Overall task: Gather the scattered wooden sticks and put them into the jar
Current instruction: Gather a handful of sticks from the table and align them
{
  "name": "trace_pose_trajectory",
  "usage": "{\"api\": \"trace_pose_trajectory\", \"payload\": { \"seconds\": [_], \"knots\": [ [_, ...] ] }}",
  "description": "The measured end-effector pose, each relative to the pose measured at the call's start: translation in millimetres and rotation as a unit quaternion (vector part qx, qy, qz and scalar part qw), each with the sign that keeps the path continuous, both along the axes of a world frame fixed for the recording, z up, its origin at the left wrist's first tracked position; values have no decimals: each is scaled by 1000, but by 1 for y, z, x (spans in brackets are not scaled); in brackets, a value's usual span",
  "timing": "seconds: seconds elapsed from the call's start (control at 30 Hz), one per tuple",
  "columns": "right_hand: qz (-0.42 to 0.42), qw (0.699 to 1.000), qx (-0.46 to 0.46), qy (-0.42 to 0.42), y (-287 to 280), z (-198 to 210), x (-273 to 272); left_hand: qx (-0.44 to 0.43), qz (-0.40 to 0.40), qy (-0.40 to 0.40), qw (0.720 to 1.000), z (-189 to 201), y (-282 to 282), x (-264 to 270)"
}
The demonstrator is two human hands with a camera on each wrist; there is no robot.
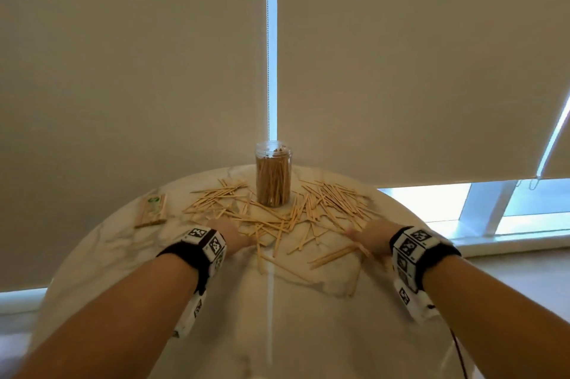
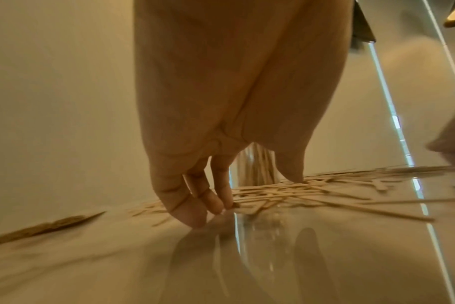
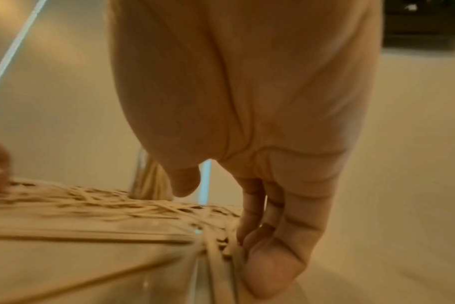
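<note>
A clear jar [image 1: 273, 175], nearly full of upright wooden sticks, stands at the far middle of the round marble table [image 1: 277, 317]. Loose wooden sticks [image 1: 287, 215] lie scattered around its base, on both sides and in front. My left hand [image 1: 231, 235] rests at the pile's near left edge. Its straight fingers [image 2: 195, 207] point down and touch the tabletop beside the sticks. My right hand [image 1: 368, 236] is at the near right edge. Its fingers [image 3: 268, 257] press against a few sticks [image 3: 216, 242]. Neither hand holds anything. The jar [image 3: 148, 181] shows behind the right thumb.
A small flat wooden box [image 1: 152, 210] lies at the table's left side. Roller blinds hang right behind the table, with a bead chain above the jar. A window sill [image 1: 509, 243] runs at the right. A few stray sticks [image 1: 333, 255] lie nearer to me.
</note>
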State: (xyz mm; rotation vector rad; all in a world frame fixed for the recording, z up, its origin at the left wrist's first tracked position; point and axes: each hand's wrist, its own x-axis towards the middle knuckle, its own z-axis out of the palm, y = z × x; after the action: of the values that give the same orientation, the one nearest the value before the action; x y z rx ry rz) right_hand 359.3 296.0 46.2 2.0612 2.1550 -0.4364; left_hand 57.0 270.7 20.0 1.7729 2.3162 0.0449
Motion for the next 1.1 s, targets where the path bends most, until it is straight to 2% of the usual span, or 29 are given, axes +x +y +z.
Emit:
{"api": "trace_pose_trajectory", "payload": {
  "seconds": [0.1,0.23,0.43,0.57,0.77,0.93,1.1],
  "knots": [
    [39,999,5,38,-10,-3,-39,3,2,-18,1000,1,-5,28],
    [93,994,7,52,-14,-9,-83,0,-10,-23,1000,0,-2,40],
    [156,987,-14,28,-28,-9,-119,2,-40,-52,998,4,-11,41],
    [191,981,4,-32,-40,-1,-127,-2,-27,-38,999,6,-21,39],
    [186,979,23,-79,-50,2,-126,-12,-51,60,997,18,-40,45],
    [178,979,30,-92,-57,1,-132,-80,-84,111,987,24,-54,44],
    [182,976,40,-109,-67,-5,-122,-60,-81,101,990,15,-70,36]
  ]
}}
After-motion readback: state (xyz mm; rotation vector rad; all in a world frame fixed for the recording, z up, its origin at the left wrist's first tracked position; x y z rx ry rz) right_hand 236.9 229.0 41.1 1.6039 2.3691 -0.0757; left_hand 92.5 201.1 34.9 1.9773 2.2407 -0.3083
